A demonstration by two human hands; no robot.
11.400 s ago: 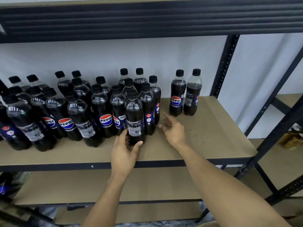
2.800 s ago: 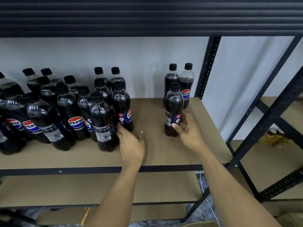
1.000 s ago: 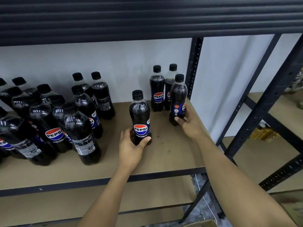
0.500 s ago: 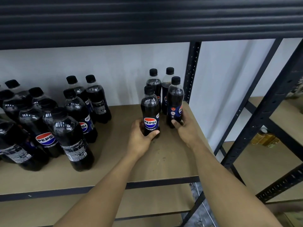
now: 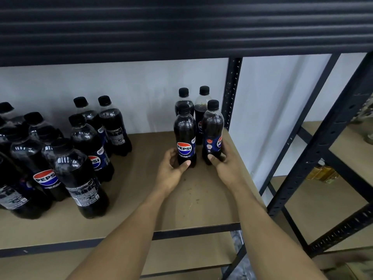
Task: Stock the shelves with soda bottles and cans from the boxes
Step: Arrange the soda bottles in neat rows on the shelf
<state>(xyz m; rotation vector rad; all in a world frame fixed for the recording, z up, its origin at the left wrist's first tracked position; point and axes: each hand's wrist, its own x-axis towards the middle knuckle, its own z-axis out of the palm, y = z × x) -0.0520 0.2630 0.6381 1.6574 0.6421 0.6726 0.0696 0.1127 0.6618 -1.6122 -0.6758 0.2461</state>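
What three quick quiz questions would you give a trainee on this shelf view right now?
1. True or false: the left hand grips the front-left bottle, whose Pepsi logo faces the camera.
2. How many bottles stand in the group beside the black post? A two, B four, C six.
3. Fill in: the front-right bottle is held by the ___ hand.
Key: 1 true; 2 B; 3 right hand.

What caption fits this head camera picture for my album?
Left hand grips the black-capped Pepsi-logo bottle, right hand its dark plastic neighbour bottle, upright on a brown wooden shelf.
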